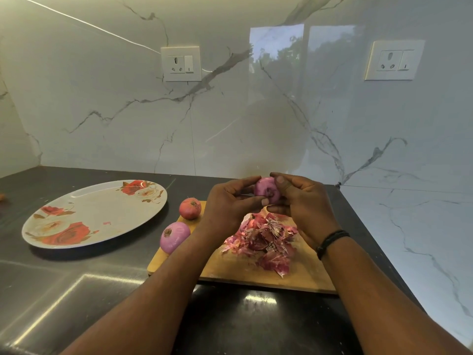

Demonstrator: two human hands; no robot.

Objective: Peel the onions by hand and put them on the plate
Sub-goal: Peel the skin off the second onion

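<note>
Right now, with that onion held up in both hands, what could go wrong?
The peeled onion lies at the cutting board's left edge and might roll onto the counter. The skin pile sits right under the hands, so a sleeve or wrist could scatter it. The held onion looks smooth and could slip from the fingers.

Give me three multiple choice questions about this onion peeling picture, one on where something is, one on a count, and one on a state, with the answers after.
1. Where does the pile of peels lie?
A. on the cutting board
B. on the plate
C. on the bare counter

2. How many onions show in all?
A. two
B. three
C. five

3. The held onion is:
A. gripped by both hands
B. lying on the plate
C. resting alone on the board

Answers:
A, the skins sit on the wood.
B, one held, an unpeeled onion and a peeled onion at the board's edge.
A, the left hand and right hand curl round it.
</note>
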